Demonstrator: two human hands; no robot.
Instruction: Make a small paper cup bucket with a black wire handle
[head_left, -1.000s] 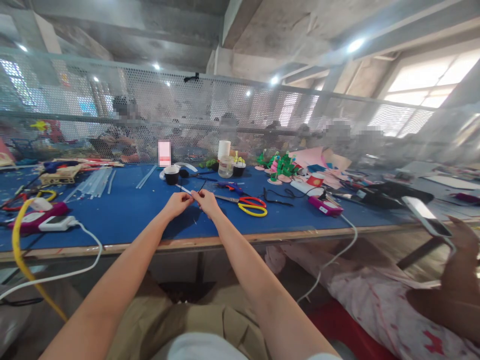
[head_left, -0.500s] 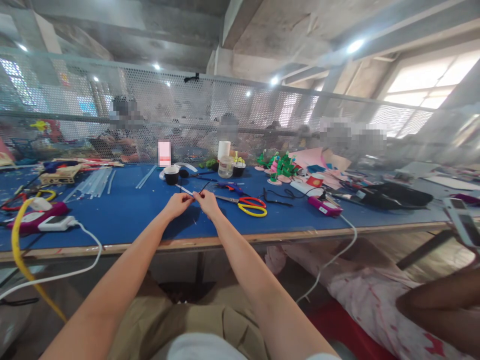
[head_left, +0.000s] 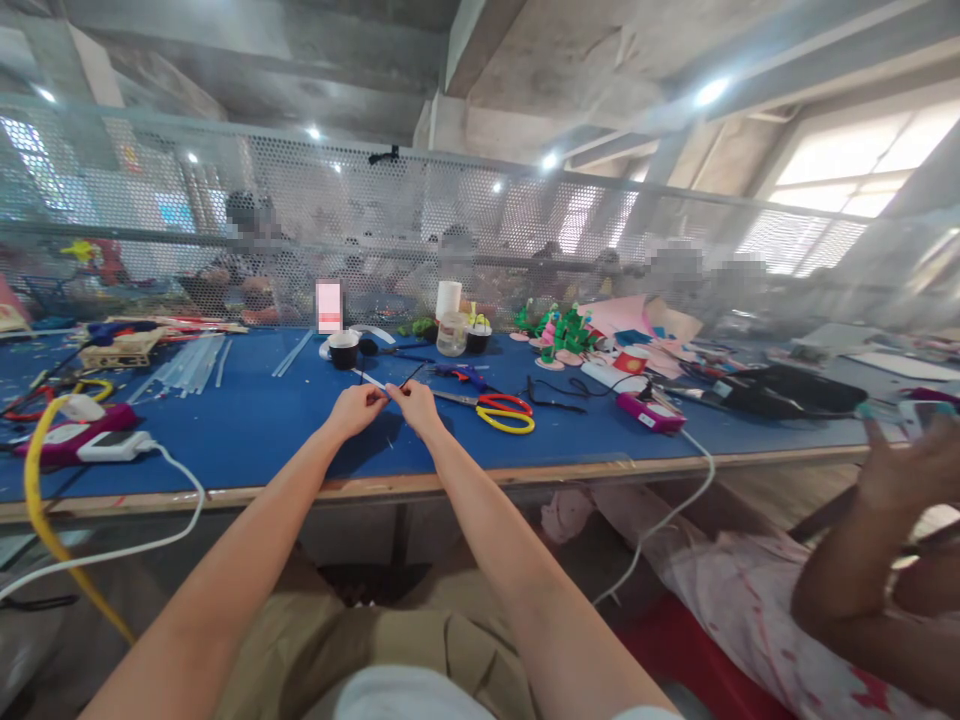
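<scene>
While both hands meet over the blue counter (head_left: 247, 430), left hand (head_left: 358, 408) and right hand (head_left: 414, 404) each have fingers pinched shut on a thin dark wire (head_left: 409, 376); its free end runs up and far-right. Stiff, matte strand. Scissors (head_left: 501, 410) lie just right.

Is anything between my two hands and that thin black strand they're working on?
Nothing visible. The left hand and right hand both pinch the thin black strand directly, above the blue table.
</scene>
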